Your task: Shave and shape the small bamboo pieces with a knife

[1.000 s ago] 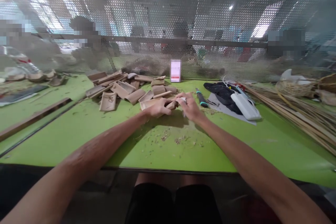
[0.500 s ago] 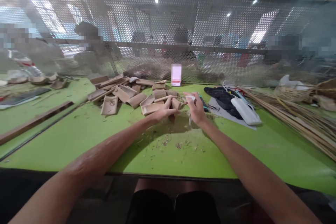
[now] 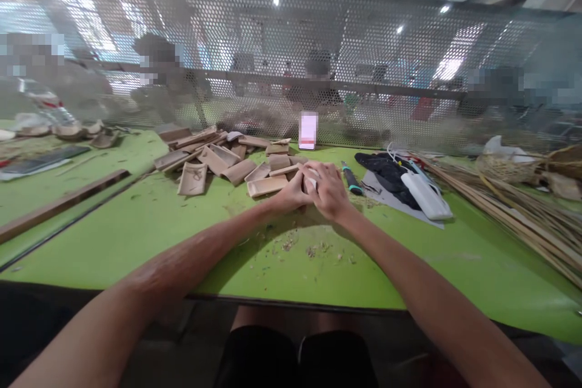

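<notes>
Far to the left of the upright phone (image 3: 308, 131) there is a plastic bottle (image 3: 48, 102), and on the same side, nearer to the person than the phone, a wooden bar (image 3: 63, 203) lies slanted. Just left of the phone spreads the pile of bamboo pieces (image 3: 218, 160), arranged as it was half a second ago. On the person's side of the phone, slightly to its left, is the left hand (image 3: 291, 195); its fingers grip a small bamboo piece (image 3: 308, 189), which sits almost directly before the phone and is mostly hidden. The right hand (image 3: 330, 191), before the phone and slightly to its right, differs most. Half a second ago it was apart from the left hand; now it reaches over the piece, with bent fingers pinching a white scrap (image 3: 313, 182), whose kind I cannot tell. So the tool with a black and teal handle (image 3: 352, 179), right of the phone, is more visible than before. Farther right of the phone are a dark cloth (image 3: 382, 173), a white device (image 3: 426, 194) and long thin strips (image 3: 513, 212).

As for the limits, a perforated screen (image 3: 254, 97) closes the space behind the phone. On the person's side of the phone, green table surface (image 3: 273, 279) with shavings (image 3: 313, 250) gives room between the hands and the near edge, and more surface extends to the right, up to the strips.
</notes>
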The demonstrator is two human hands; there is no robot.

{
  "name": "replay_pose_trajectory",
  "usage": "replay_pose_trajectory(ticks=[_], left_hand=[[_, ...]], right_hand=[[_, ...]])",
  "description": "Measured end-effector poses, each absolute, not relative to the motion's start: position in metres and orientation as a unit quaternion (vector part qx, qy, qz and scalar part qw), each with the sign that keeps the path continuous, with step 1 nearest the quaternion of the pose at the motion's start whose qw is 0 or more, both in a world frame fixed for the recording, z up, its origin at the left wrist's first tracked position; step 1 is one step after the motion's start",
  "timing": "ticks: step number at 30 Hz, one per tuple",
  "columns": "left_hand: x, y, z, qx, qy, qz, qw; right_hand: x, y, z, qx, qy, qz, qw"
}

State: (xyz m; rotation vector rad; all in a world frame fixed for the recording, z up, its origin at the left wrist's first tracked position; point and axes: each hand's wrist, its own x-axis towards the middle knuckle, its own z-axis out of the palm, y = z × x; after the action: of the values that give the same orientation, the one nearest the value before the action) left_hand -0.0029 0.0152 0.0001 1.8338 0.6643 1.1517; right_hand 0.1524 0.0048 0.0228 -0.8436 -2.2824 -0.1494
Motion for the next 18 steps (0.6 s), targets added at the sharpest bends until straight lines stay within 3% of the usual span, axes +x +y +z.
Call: replay_pose_trajectory(ticks=[6,12,18], left_hand=[[-0.011,0.009,0.005,0.769,0.299,0.376,0.421],[-0.012,0.004,0.008,0.790,0.288,0.370,0.396],[-0.009,0.008,0.004,0.785,0.271,0.371,0.416]], right_hand=[[0.157,0.002,0.029,-0.349,-0.881,-0.076,0.310],[0.151,-0.011,0.034,-0.348,-0.895,-0.142,0.240],[0.153,-0.006,0.035,-0.373,-0.884,-0.120,0.255]])
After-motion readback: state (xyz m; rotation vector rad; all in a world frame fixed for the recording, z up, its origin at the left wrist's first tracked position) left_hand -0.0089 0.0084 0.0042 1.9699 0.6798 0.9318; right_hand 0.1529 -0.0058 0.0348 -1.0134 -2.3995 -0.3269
